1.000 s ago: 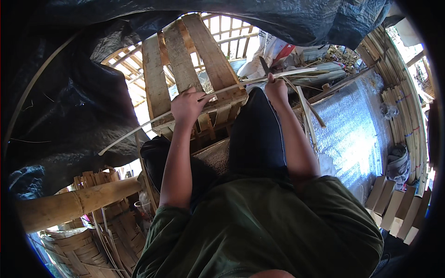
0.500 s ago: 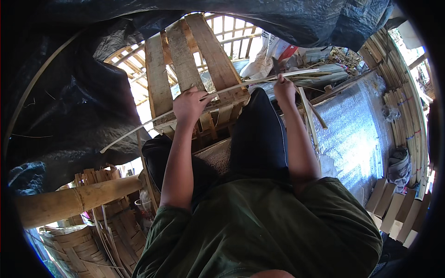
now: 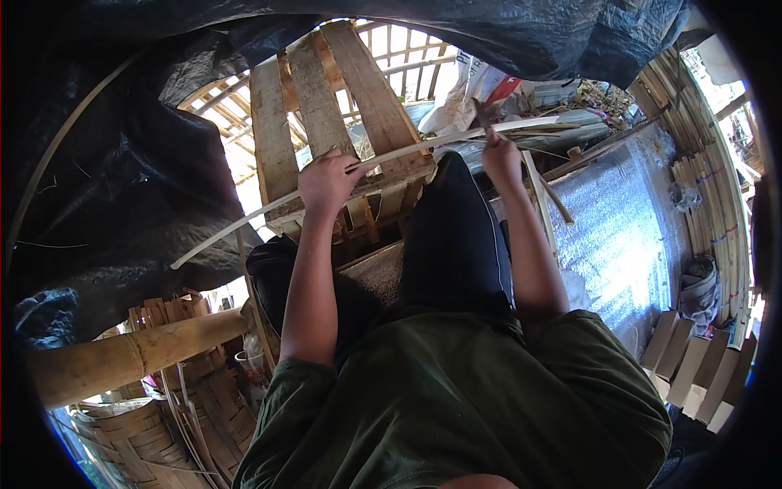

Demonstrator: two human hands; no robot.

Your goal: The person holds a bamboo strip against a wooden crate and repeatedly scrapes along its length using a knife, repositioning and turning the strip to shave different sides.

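Observation:
A long pale bamboo strip [image 3: 236,228] runs slantwise over my knees, low at the left and higher at the right. My left hand [image 3: 327,181] is closed around it near the middle, above the edge of a wooden slatted crate [image 3: 371,102]. In my closed right hand [image 3: 502,156] is a knife [image 3: 481,114], its dark blade pointing up and away. The blade lies against or just beside the strip toward its right end; which of the two I cannot tell. The handle is mostly hidden by my fingers.
Beyond my right hand lie more bamboo strips [image 3: 570,134] and a white sack [image 3: 456,106]. A shiny silver sheet [image 3: 615,212] covers the surface at right, with stacked strips [image 3: 709,196] behind. At left are dark plastic sheeting [image 3: 122,187], a bamboo pole [image 3: 147,346] and woven baskets [image 3: 163,432].
The bamboo strip has turned, showing more of its broad face, and its left end has shifted slightly. My left hand has moved slightly left. Both hands keep their hold.

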